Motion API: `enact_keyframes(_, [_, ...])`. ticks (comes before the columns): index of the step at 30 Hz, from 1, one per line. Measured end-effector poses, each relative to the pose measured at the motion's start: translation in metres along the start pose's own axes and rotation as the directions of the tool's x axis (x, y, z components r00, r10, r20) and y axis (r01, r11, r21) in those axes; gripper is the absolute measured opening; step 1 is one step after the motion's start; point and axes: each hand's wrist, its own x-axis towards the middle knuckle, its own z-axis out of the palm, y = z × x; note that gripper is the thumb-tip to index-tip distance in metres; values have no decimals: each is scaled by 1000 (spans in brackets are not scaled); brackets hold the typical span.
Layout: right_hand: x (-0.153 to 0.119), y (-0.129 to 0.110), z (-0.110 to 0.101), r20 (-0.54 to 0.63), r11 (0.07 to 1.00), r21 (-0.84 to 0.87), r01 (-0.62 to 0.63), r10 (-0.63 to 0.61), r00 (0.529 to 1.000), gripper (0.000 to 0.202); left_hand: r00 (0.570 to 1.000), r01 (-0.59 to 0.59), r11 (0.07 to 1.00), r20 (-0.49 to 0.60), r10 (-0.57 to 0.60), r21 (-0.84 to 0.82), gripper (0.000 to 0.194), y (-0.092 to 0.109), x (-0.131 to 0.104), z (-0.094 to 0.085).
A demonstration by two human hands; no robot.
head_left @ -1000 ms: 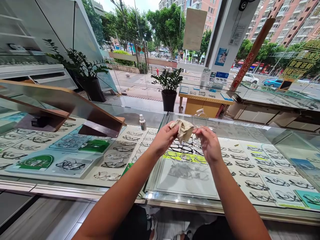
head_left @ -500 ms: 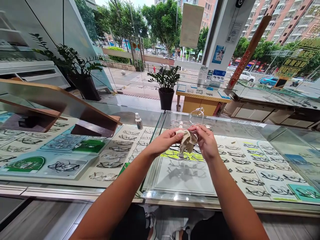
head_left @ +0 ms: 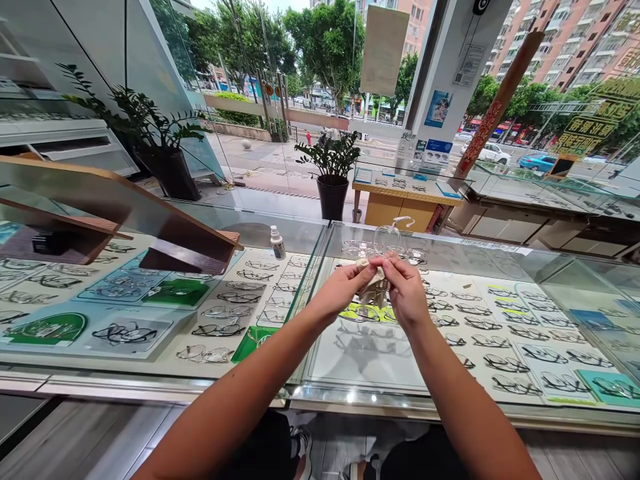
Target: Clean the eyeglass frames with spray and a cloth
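Observation:
Over the glass counter, my left hand (head_left: 345, 288) pinches a crumpled beige cloth (head_left: 371, 293). Close beside it, my right hand (head_left: 409, 290) is closed on a pair of clear, pale-framed eyeglasses (head_left: 387, 238). One round lens and a curved white temple end stick up beyond my fingertips. The cloth and my fingers hide the rest of the eyeglasses. Both hands' fingertips nearly meet at the cloth.
The glass display counter (head_left: 345, 387) holds rows of eyeglasses (head_left: 505, 362) under its top. A small white bottle (head_left: 277, 243) stands on it to the left, near a slanted wooden-edged mirror (head_left: 125, 207). A potted plant (head_left: 333, 197) stands behind the counter.
My hands have drawn closer together, and the cloth is bunched tighter between them. The eyeglasses have turned, with the white temple end now pointing further right.

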Motion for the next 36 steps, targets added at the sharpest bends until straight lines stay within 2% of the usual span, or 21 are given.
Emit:
enact_keyframes(4, [-2, -1, 6, 2, 998, 52, -24, 24, 1000, 25, 999, -46, 994, 24, 48, -101, 49, 2, 0, 3])
enact_keyframes(8, [-4, 2, 14, 7, 992, 116, -53, 52, 999, 24, 998, -60, 991, 8, 61, -122, 48, 3, 0, 5])
enact_keyframes(16, [-4, -5, 14, 10, 974, 202, -107, 107, 994, 23, 999, -34, 994, 22, 37, -104, 57, 1, 0, 4])
enact_keyframes(20, [-4, -11, 15, -45, 956, 272, -110, 127, 991, 16, 999, -15, 996, 37, 19, -92, 60, 3, -4, 5])
enact_keyframes(23, [-4, -13, 19, -72, 924, 354, -141, 177, 982, 20, 999, -18, 997, 38, 21, -73, 57, 2, -4, 8])
enact_keyframes(28, [-6, -14, 21, -7, 889, 427, -166, 187, 982, 21, 995, -96, 994, -33, 95, -47, 54, -2, -4, 13])
enact_keyframes(32, [-8, -14, 18, 31, 887, 433, -162, 165, 986, 17, 990, -135, 991, -34, 135, -16, 52, 0, -6, 14])
enact_keyframes(36, [-7, -15, 14, 34, 889, 425, -172, 174, 984, 15, 994, -112, 994, 2, 112, 13, 52, 5, -8, 10])
